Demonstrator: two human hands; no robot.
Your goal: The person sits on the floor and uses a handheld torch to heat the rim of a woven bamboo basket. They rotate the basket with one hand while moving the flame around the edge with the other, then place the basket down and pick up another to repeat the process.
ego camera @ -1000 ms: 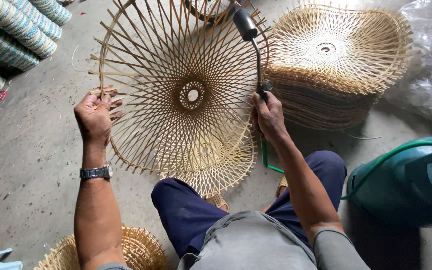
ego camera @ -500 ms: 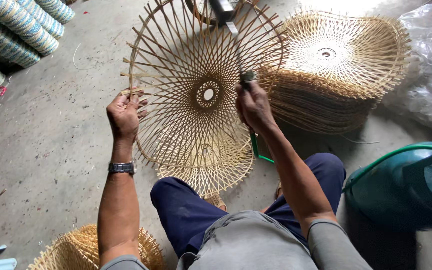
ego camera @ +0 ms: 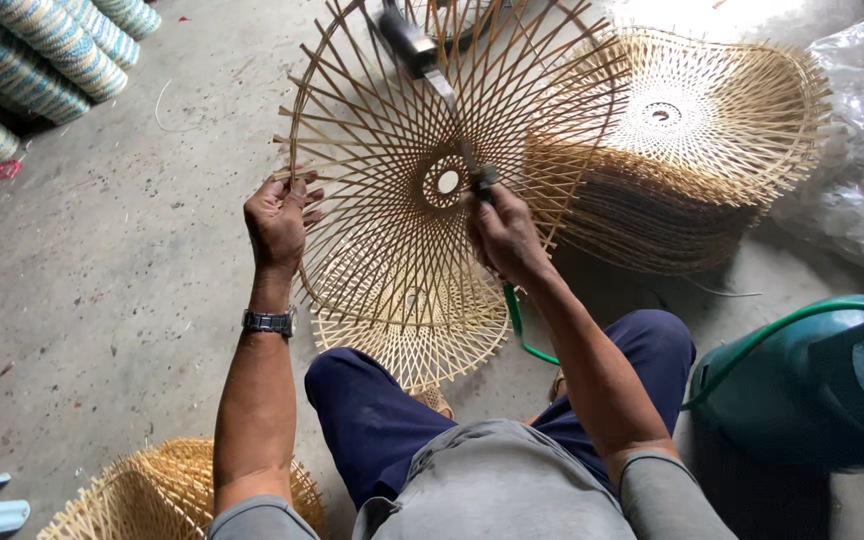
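1. Left hand (ego camera: 277, 215) closed on the rim of the bamboo frame (ego camera: 392, 120), fingers (ego camera: 304, 190) curled around the rim strips, holding the frame tilted up above the floor (ego camera: 102, 300).
2. Right hand (ego camera: 502, 235) wrapped tight around the handle of a torch (ego camera: 422, 60), with its long neck lying across the frame near the hub (ego camera: 447, 182) and its dark head up at the far rim.
3. Green hose (ego camera: 517, 325) running from under the right hand down toward the green tank (ego camera: 822, 380) on the right.
4. A second frame (ego camera: 412, 330) lying flat just under the held one; a stack (ego camera: 682, 150) of similar frames behind it, near a plastic bag (ego camera: 862, 150).
5. Likely risk: scorched or burnt thin strips if the head stays too long on one spot.
6. Possible slip of the frame, being held at one rim point only.
7. Hose close to the knee (ego camera: 362, 390); could snag and pull the torch aside.
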